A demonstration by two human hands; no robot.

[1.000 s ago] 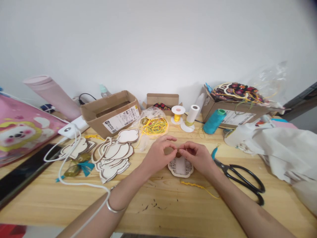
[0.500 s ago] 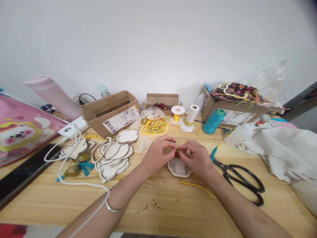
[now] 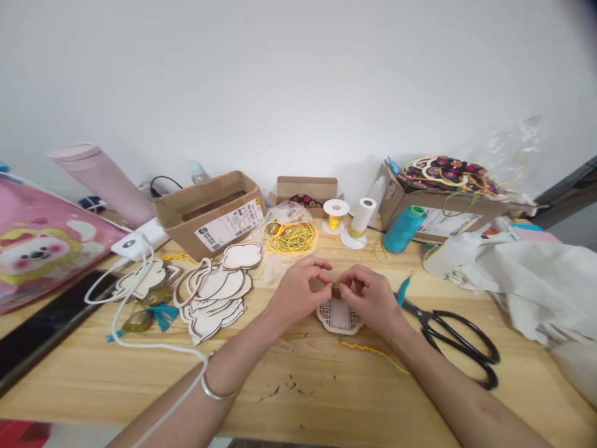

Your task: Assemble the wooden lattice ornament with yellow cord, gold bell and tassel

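Both of my hands meet at the middle of the desk, fingertips pinched together. My left hand (image 3: 303, 289) and my right hand (image 3: 366, 291) grip a small olive-yellow piece (image 3: 335, 286) between thumbs and forefingers; it looks like thin cord, but the fingers cover most of it. Just under them lies a pale wooden fretwork frame (image 3: 339, 317) with a lattice pattern and a scalloped edge, its upper part hidden by the hands. Below the frame a braided yellow cord (image 3: 361, 346) runs toward my right forearm. Black-handled scissors (image 3: 426, 316) rest beside my right wrist.
Wooden cut-outs (image 3: 217, 298) are piled left, near a white cable (image 3: 158, 347). Behind stand an open cardboard box (image 3: 209, 211), tangled yellow cord (image 3: 293, 238), thread spools (image 3: 334, 216) and a teal thread cone (image 3: 405, 229). White cloth (image 3: 527, 280) lies at right.
The fingers have shifted slightly at the pinch, and the olive-yellow piece shows a little more between them. The frame and everything else stay in place.
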